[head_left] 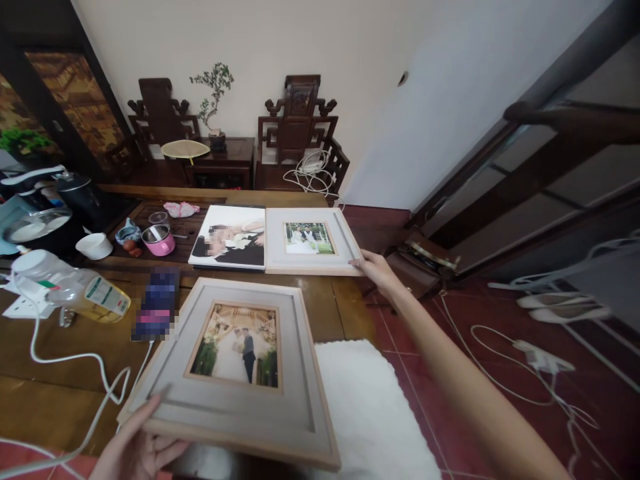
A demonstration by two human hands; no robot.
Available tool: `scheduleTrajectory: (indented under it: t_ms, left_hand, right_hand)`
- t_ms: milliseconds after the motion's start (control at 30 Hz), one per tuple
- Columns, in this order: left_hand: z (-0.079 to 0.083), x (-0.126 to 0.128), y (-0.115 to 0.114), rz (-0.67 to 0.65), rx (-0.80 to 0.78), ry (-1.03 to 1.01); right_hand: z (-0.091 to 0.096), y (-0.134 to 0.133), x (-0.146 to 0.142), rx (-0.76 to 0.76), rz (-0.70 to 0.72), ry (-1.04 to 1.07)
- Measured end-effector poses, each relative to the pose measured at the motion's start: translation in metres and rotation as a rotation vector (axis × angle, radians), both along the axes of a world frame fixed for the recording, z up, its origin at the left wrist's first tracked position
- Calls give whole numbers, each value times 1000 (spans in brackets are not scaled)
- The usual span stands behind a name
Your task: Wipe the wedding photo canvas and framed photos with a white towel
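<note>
My left hand (137,440) grips the near left corner of a large picture frame (295,360), thumb on top and fingers beneath. It has a pale wood edge, a grey mat and a photo of a couple on stairs. At the far right, my right hand (373,267) pinches the near right corner of a second picture frame (345,240), which shows a couple outdoors. That one lies flat on the table. Left of it, touching or nearly so, is a black-and-white photo album or panel (230,237). A white fluffy cloth (367,407) lies partly under the nearer frame.
A bottle of yellow liquid (103,293), a blurred-out phone (157,303), a pink cup (159,240) and a white bowl (94,246) stand on the left of the wooden table (340,307). White cables run along its left side. Dark carved chairs (300,127) stand behind.
</note>
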State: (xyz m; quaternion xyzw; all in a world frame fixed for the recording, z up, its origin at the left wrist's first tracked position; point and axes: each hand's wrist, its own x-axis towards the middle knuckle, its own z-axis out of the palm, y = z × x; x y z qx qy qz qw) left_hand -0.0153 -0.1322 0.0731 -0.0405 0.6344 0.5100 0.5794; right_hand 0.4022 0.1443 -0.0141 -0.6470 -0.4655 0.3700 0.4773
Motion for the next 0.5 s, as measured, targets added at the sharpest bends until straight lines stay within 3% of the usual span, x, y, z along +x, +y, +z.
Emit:
scheduleTrajectory:
  t_ms: [100,167,233,267,367,400,500]
  left_hand:
    - [3,0,3,-31,48,43]
    - [2,-1,2,-32,51,56]
    - [-2,-4,0,-25,58,73]
    - [-4,-6,0,-21,65,89]
    - [-6,-14,-1,-9,70,132]
    - [-5,-16,0,-3,63,133]
    - [1,-21,4,22,28,92]
  right_hand:
    - [9,-23,-7,64,-40,-147]
    - [22,-59,-17,161,-56,-248]
    - [41,-111,-31,353,113,-452]
    - [51,-139,-39,388,275,-477]
    - [71,-221,-61,285,863,-468]
    - [71,-242,-68,252,947,-478]
    - [51,-279,-77,268,847,-637]
